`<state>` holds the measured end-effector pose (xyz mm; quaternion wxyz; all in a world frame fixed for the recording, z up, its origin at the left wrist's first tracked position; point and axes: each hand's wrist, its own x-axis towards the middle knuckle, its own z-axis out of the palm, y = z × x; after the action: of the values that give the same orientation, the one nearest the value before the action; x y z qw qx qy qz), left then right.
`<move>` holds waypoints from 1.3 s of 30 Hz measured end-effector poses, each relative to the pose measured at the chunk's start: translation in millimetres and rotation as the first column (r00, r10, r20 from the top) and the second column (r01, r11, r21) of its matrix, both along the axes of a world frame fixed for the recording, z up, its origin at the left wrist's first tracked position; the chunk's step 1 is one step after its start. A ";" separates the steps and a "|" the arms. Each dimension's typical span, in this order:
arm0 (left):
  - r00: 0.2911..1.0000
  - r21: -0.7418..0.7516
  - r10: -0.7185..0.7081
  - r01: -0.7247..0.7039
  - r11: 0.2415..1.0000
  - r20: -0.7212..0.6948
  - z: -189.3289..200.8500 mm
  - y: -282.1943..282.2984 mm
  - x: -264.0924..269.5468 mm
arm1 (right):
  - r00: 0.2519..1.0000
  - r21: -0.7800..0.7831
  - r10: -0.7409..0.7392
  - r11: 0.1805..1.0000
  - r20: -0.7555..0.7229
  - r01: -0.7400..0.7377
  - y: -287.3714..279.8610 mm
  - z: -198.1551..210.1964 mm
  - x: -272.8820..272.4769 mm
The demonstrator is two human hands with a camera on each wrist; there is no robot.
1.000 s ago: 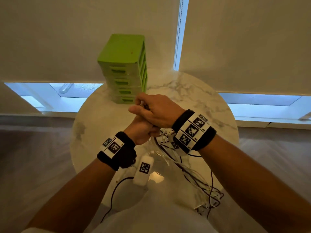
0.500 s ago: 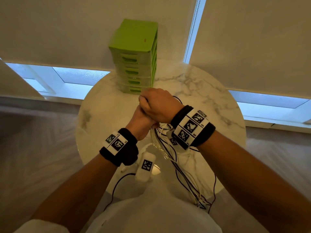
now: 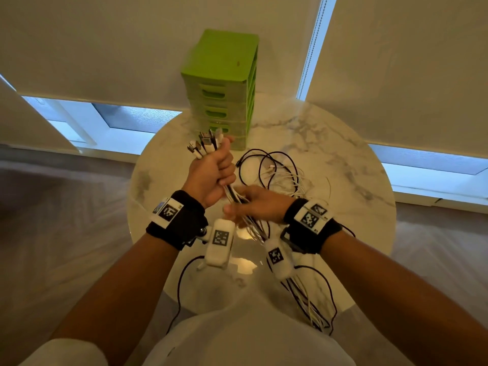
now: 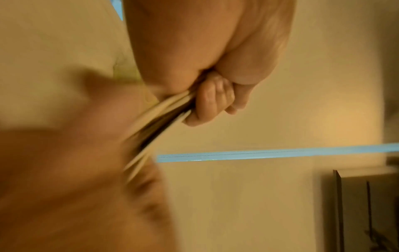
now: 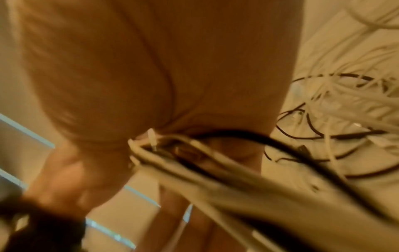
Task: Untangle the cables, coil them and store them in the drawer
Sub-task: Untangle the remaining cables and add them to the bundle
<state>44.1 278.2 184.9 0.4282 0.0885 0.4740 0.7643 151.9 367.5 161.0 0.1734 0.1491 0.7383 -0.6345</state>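
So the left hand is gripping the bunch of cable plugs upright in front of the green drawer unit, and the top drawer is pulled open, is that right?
Not quite. The left hand does hold the bunch of cable plugs upright in its grip in front of the green drawer unit, but the top drawer is not pulled open. In the head view every drawer front sits flush with the unit.

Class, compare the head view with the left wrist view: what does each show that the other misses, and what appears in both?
Only the head view shows the green plastic drawer tower, the round marble table, the loose black and white cable loops on it, and the plug ends above the left hand. Only the left wrist view shows that hand's curled fingers from below. Both show the bundle of white and black cables it grips, running to the right hand.
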 end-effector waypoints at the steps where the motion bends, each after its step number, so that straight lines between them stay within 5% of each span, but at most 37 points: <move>1: 1.000 0.026 -0.016 0.015 1.000 0.009 -1.2 -1.6 -3.4 | 0.998 -0.030 0.041 0.999 0.055 -0.040 -4.6 -8.3 3.7; 4: 0.998 0.024 -0.062 0.061 0.998 0.032 -9.6 -7.4 -5.8 | 0.995 0.079 -0.016 0.997 0.099 0.008 -7.6 -30.7 3.8; 6: 0.995 -0.001 -0.069 0.069 0.998 0.065 -15.6 -11.8 -3.7 | 0.990 0.184 0.070 0.979 0.127 -0.092 0.8 -40.3 -0.7; 9: 0.995 -0.053 -0.060 0.064 0.997 0.086 -17.3 -18.6 -8.9 | 0.950 0.068 0.202 0.972 0.238 -0.224 23.0 -45.8 4.4; 11: 0.995 -0.081 -0.057 0.063 0.995 0.077 -18.0 -24.7 -16.0 | 0.949 0.100 0.099 0.986 0.298 -0.134 46.2 -50.5 12.9; 12: 0.996 -0.090 -0.055 0.061 0.994 0.077 -19.1 -27.6 -18.6 | 0.955 0.243 0.024 0.965 0.297 -0.100 59.9 -53.6 16.6; 14: 0.995 -0.099 -0.046 0.055 0.994 0.084 -22.2 -31.0 -21.1 | 0.958 0.509 -0.112 0.860 0.265 -0.040 87.2 -60.5 22.8; 19: 0.997 -0.132 -0.019 0.029 0.991 0.078 -29.7 -25.4 -24.1 | 0.927 0.704 -0.302 0.707 0.220 0.063 128.3 -71.9 38.2; 26: 0.996 -0.160 -0.045 0.057 0.986 0.081 -38.7 -14.1 -26.3 | 0.944 0.782 -0.325 0.604 0.065 0.154 135.4 -84.4 49.4; 29: 0.995 -0.177 -0.048 0.063 0.982 0.085 -40.1 -9.5 -25.3 | 0.961 0.813 -0.220 0.582 0.168 -0.009 131.4 -91.6 43.6; 33: 0.996 -0.182 -0.046 0.060 0.981 0.082 -40.8 -4.6 -25.0 | 0.957 0.872 -0.102 0.447 0.270 -0.199 129.9 -91.1 38.0; 35: 0.996 -0.184 -0.043 0.058 0.981 0.084 -42.1 -2.7 -25.6 | 0.970 0.894 -0.102 0.419 0.219 -0.158 132.2 -88.0 35.3; 39: 0.993 -0.190 -0.032 0.054 0.980 0.114 -45.2 0.8 -26.0 | 0.983 0.862 -0.185 0.502 0.024 0.073 138.0 -77.2 27.9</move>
<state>18.2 279.0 139.7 0.4766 0.0147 0.5193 0.7092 179.8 505.5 83.8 0.0706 0.3053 0.9307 -0.1890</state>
